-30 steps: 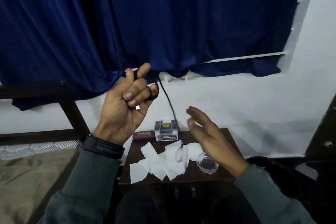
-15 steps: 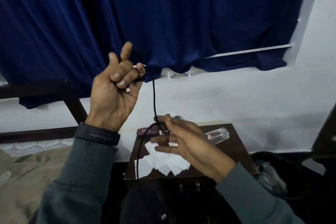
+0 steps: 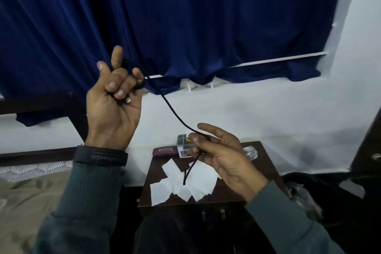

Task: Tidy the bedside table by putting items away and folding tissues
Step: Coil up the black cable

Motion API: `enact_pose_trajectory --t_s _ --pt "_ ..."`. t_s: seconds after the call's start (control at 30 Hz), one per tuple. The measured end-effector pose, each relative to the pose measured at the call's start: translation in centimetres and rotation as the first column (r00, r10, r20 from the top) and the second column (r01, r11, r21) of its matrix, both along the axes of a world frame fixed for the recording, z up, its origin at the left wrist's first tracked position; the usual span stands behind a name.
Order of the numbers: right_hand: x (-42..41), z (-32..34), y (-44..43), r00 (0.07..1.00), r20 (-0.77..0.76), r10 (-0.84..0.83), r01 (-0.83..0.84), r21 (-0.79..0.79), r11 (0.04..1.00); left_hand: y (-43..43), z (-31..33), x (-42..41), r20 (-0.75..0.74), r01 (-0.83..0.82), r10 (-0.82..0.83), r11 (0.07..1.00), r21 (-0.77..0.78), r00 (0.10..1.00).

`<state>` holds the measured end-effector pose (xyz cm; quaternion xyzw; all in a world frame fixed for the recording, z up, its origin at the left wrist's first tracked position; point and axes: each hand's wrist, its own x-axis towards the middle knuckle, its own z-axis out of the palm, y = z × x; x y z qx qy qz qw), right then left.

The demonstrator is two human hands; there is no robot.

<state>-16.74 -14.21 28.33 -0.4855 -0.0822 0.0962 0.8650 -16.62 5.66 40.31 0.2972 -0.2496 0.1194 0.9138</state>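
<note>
My left hand [image 3: 114,107] is raised, palm toward me, with a black cable [image 3: 173,109] wound around its fingers and a small metal plug showing at the palm. The cable runs down and right to my right hand [image 3: 218,152], which pinches it between thumb and fingers; the loose end hangs below over the tissues. Several white tissues [image 3: 185,183] lie scattered and unfolded on the dark wooden bedside table [image 3: 224,196]. At the table's back stand a maroon case [image 3: 165,151] and a small white box [image 3: 184,146].
A clear plastic bottle [image 3: 250,151] lies at the table's back right. A bed with beige bedding [image 3: 22,198] sits left, its dark frame behind. A dark bin with clear plastic [image 3: 305,196] is on the right. A blue curtain [image 3: 185,16] hangs over the white wall.
My right hand came up from over the tissues and took hold of the cable. The left hand stayed raised while its index finger straightened and the cable wound around the fingers.
</note>
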Motion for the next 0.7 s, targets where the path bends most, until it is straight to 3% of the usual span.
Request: enact_pose_trajectory --t_s 0.07,0.13,0.2,0.27,0.33,0.4,0.47,0.53,0.6,0.7 --pt "0.2 0.1 -0.2 0.995 0.021 -0.101 0.101 -0.019 0.995 -0.2 -0.7 0.1 -0.016 -0.087 0.087 0.996 0.009 0.996" --pt "0.8 -0.2 -0.5 0.970 0.147 -0.192 0.224 -0.244 0.943 -0.3 -1.2 0.1 -0.033 -0.131 0.131 0.991 -0.018 0.991" --pt "1.6 -0.6 -1.0 0.937 0.297 -0.183 0.309 -0.459 0.833 -0.1 -1.4 0.1 -0.038 -0.100 0.097 0.992 -0.081 0.995" --pt "2.0 -1.0 -1.8 0.964 0.258 -0.066 0.200 -0.538 0.819 0.4 -1.1 0.1 -0.015 -0.002 -0.001 0.985 -0.172 1.000" --pt "1.7 -1.2 -2.1 0.992 0.070 0.107 -0.050 -0.562 0.826 0.6 -0.6 0.1 0.015 0.092 -0.091 0.966 -0.243 0.996" --pt "1.3 -2.0 -1.7 0.981 0.025 0.193 -0.117 -0.718 0.686 0.3 0.1 0.0 0.016 0.112 -0.111 0.966 -0.234 0.994" --pt "1.2 -2.4 -1.2 0.968 0.204 0.145 0.103 -0.853 0.512 -0.9 0.5 -0.3 -0.044 0.043 -0.048 0.993 -0.107 0.998" --pt "1.2 -0.9 -0.6 0.942 0.334 0.034 0.239 -0.738 0.631 -2.7 0.3 -0.7 -0.132 0.003 0.007 0.997 0.075 0.991" --pt "1.8 1.5 0.5 0.923 0.384 0.034 0.218 -0.592 0.776 -4.5 -0.3 -1.1 -0.209 0.032 0.014 0.976 0.216 0.978" --pt "2.5 3.6 2.9 0.843 0.529 0.097 0.207 -0.485 0.850 -6.3 -1.1 -1.4 -0.269 0.091 0.006 0.933 0.347 0.963"
